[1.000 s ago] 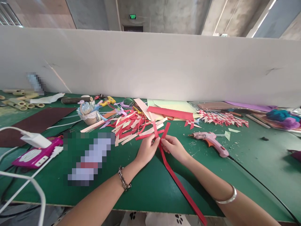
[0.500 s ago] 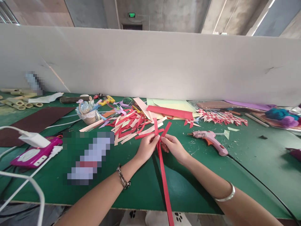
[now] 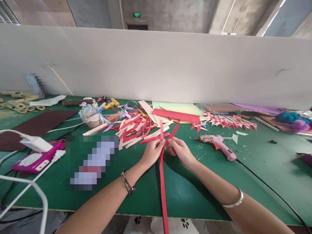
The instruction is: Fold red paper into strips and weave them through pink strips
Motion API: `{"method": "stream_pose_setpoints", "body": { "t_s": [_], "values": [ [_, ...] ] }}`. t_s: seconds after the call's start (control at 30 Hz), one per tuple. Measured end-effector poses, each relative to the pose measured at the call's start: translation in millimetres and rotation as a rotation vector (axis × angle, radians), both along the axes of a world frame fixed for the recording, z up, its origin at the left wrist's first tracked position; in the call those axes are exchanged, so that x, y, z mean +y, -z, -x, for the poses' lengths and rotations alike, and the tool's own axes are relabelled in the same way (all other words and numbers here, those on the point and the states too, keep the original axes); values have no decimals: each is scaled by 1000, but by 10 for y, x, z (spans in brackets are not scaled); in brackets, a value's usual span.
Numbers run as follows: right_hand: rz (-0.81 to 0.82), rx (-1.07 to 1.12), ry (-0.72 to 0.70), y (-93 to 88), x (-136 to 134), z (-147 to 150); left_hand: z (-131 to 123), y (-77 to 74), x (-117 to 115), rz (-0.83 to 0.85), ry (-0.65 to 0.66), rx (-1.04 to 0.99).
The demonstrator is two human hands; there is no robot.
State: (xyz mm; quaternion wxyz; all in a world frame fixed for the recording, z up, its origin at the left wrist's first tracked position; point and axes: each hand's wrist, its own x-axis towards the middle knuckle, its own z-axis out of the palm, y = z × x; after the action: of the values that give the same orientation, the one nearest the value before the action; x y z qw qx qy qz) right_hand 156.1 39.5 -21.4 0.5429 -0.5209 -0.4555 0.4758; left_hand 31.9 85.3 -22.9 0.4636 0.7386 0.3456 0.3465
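Note:
Both my hands meet above the green table (image 3: 185,195) and pinch long red paper strips (image 3: 162,185) where they cross. My left hand (image 3: 153,151) is closed on the crossing from the left. My right hand (image 3: 179,150) is closed on it from the right. Two short strip ends fan up and away from my fingers. One long tail hangs straight toward me, past the table's near edge. A pile of cut red and pale pink strips (image 3: 135,128) lies just beyond my hands.
A pink glue gun (image 3: 218,147) lies right of my hands. Woven red-and-white pieces (image 3: 229,121) and coloured sheets sit at the back right. A magenta device (image 3: 36,159) with white cables lies left. A small basket (image 3: 92,117) and bamboo tubes (image 3: 20,105) stand by the white partition.
The long red tail has swung from pointing down-right to hanging almost straight toward me. My hands stayed at the crossing, shifting only slightly.

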Motion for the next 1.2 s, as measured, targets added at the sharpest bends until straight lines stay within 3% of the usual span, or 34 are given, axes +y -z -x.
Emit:
{"method": "stream_pose_setpoints", "body": {
  "t_s": [0.2,0.43,0.67,0.9,1.2],
  "values": [
    [6,-61,-80,-2,-16,34,-2,14,1,-50,-64,1],
    [-6,-105,-67,-19,-25,37,2,25,43,-25,-126,-13],
    [-37,-13,24,14,-5,2,2,5,7,5,7,26],
    [9,-23,-54,-12,-21,24,13,-41,-32,-32,20,13],
    [25,-53,-74,-15,-23,29,15,-10,0,-46,-101,-8]
  ]
}}
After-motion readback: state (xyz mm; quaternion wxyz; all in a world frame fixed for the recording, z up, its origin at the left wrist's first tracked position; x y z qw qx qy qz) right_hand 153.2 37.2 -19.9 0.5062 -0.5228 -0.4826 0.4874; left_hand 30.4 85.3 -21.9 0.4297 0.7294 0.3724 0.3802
